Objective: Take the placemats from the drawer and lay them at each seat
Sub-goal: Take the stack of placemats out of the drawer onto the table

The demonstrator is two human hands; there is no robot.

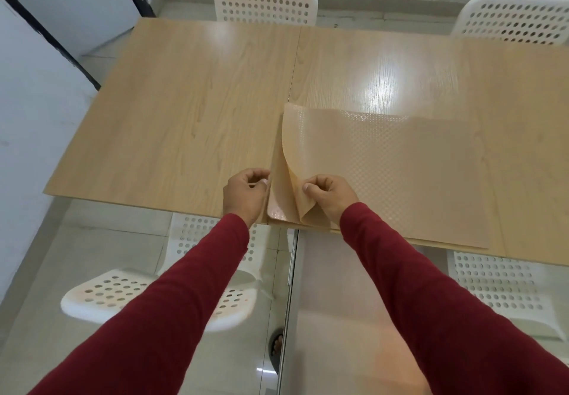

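Placemats: a stack of thin tan placemats (400, 172) lies flat on the wooden table (184, 102) at the near edge, right of the table's centre seam, in front of a white chair (498, 290).
Top mat: its near left corner is peeled up and curled over, showing a smooth underside, while the dotted mat beneath stays on the table.
Risk, sticking: the sheets look thin and clingy, so two may lift as one; the cause would be a pinch that catches more than the top layer.
Risk, sliding: the stack sits right at the table edge, and a pull toward the person could drag the rest off onto the floor.
Risk, creasing: the curled corner could take a fold if pulled sharply sideways.
Left hand (244, 192): fingers curled inward at the left edge of the stack, touching or pinching the lower sheets; the exact hold cannot be told.
Right hand (329, 194): fingers closed together in a pinch on the lifted corner of the top mat.
Seats: four white perforated chairs stand around the table; no mat is laid at the other three yet.
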